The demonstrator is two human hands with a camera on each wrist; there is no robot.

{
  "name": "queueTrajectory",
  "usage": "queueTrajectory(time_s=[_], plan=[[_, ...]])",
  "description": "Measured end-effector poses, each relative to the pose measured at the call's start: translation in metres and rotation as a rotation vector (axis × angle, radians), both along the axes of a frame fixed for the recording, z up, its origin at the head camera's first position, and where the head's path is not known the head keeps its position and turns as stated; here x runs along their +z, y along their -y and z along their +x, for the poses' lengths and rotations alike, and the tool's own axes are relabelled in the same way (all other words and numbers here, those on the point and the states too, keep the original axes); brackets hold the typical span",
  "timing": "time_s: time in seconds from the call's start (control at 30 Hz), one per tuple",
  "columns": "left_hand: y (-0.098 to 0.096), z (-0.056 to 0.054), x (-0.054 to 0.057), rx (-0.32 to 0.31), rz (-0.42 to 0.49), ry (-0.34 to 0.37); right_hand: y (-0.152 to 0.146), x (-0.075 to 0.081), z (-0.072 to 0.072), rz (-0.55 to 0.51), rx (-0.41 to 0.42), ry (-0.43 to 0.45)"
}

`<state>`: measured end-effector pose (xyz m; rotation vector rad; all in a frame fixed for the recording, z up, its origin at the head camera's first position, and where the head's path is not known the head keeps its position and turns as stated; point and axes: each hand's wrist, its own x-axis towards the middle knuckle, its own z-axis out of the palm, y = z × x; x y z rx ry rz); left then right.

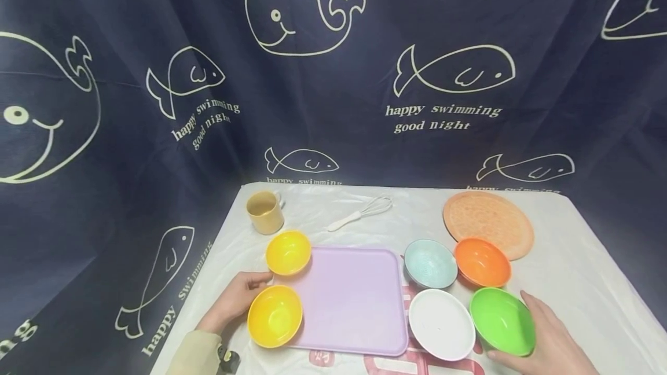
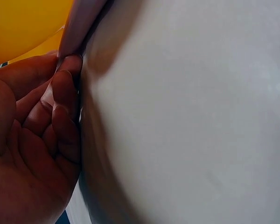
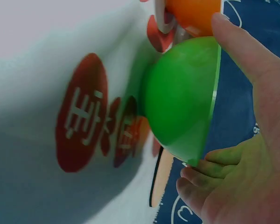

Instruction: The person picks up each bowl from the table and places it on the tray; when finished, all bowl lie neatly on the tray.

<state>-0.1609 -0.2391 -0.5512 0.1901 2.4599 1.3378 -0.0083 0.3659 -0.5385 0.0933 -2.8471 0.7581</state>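
Note:
A lavender tray (image 1: 349,300) lies on the table. My left hand (image 1: 242,297) is at its left edge, between two yellow bowls (image 1: 288,253). In the left wrist view the left thumb and curled fingers (image 2: 64,91) pinch the tray's edge (image 2: 81,28). The nearer yellow bowl (image 1: 275,316) overlaps the tray's left side. My right hand (image 1: 554,337) spreads beside a green bowl (image 1: 502,321), thumb toward its near side and fingers along its right rim. In the right wrist view fingertips (image 3: 196,175) reach the green bowl's rim; firm contact cannot be told.
White (image 1: 442,324), light blue (image 1: 430,263) and orange (image 1: 482,262) bowls crowd beside the green one. A round wooden board (image 1: 488,221) lies behind them. Toward the back stand a tan mug (image 1: 266,213) and a whisk (image 1: 359,214). A dark printed curtain (image 1: 333,103) surrounds the table.

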Motion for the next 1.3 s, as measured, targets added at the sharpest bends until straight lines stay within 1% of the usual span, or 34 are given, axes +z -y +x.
queueTrajectory(time_s=[0.13,0.23,0.4,0.6,0.67,0.77,0.83,0.93,1.03,1.13,1.23,1.3], plan=[[0.0,0.0,-0.002,0.007,-0.004,-0.006,-0.001,-0.006,-0.002,-0.029,0.007,0.056],[0.0,0.001,-0.003,0.007,-0.003,-0.015,0.0,-0.006,-0.004,-0.038,0.008,0.085],[0.002,0.0,-0.004,0.005,0.009,-0.003,0.001,-0.003,-0.006,-0.022,-0.002,0.134],[0.004,0.0,-0.006,0.007,0.011,0.002,0.003,0.0,-0.008,-0.015,-0.027,0.145],[0.004,-0.001,-0.006,0.005,0.008,0.006,0.001,0.001,-0.008,-0.014,-0.039,0.165],[0.005,-0.002,-0.005,-0.002,0.017,0.015,-0.005,0.006,-0.008,0.01,-0.059,0.151],[0.005,-0.003,-0.004,-0.012,0.018,0.008,-0.009,0.012,-0.009,0.021,-0.058,0.113],[0.005,-0.003,-0.005,-0.023,0.021,-0.003,-0.006,0.029,-0.015,0.008,-0.026,0.028],[0.005,-0.004,-0.006,-0.02,0.027,-0.023,0.007,0.051,-0.029,-0.056,0.053,-0.055],[0.005,-0.004,-0.007,-0.01,0.027,-0.036,0.03,0.071,-0.046,-0.071,0.102,-0.115],[0.004,-0.003,-0.006,-0.007,0.014,-0.061,0.058,0.088,-0.063,-0.035,0.115,-0.099],[0.004,-0.003,-0.005,0.0,0.004,-0.073,0.078,0.097,-0.078,-0.007,0.148,-0.089]])
